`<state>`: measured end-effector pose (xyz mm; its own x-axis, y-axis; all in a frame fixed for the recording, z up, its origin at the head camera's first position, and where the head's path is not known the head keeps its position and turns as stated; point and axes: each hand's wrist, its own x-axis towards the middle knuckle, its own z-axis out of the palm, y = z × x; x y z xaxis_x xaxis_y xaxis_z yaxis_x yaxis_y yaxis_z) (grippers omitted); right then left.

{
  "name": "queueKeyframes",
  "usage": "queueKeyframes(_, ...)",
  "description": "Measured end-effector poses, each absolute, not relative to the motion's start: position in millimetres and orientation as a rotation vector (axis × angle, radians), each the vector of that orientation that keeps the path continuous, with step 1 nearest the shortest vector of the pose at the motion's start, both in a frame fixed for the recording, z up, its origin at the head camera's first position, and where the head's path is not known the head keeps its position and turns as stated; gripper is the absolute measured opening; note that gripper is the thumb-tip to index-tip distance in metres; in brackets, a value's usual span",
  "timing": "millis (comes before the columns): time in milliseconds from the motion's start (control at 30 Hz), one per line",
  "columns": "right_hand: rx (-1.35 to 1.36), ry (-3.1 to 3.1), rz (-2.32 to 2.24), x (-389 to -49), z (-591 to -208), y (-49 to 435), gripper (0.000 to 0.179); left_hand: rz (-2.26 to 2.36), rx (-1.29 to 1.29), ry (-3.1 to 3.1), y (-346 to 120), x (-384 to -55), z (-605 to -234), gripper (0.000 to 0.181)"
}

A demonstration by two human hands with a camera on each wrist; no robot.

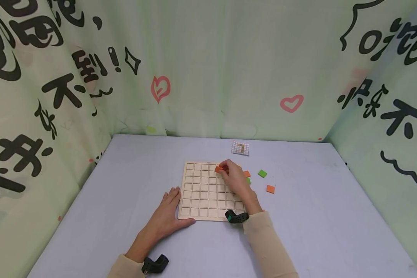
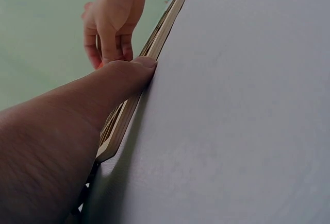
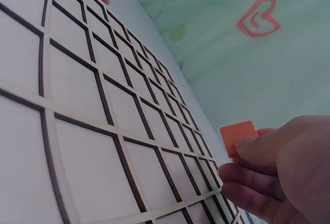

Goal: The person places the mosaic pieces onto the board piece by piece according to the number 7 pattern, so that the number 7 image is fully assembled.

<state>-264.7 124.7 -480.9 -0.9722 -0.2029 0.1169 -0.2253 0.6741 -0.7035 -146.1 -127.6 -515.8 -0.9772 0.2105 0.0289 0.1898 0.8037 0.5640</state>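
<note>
A wooden grid board [image 1: 199,193] with square cells lies on the table. Over its far part, my right hand [image 1: 234,177] pinches an orange square tile [image 3: 238,135] between thumb and fingers. The right wrist view shows that tile held above the cells. My left hand [image 1: 168,210] rests at the board's near left corner, fingers straight along the left side and thumb [image 2: 129,74] against the near edge. Right of the board lie a green tile [image 1: 262,173] and an orange tile [image 1: 270,189]. Another orange tile [image 1: 246,174] and green tile [image 1: 248,180] show partly behind my right hand.
A small card [image 1: 240,148] printed with a coloured grid pattern lies beyond the board. The white table [image 1: 316,216] is bounded at the back and sides by a pale green curtain [image 1: 201,69] with black writing and red hearts.
</note>
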Motion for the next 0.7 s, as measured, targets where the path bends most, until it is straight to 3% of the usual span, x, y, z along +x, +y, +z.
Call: queueKeyframes(700, 0.37, -2.833, 1.241, -268, -496, 103, 0.019, 0.895, 0.319, 2.957, -127, -147, -518, 0.108)
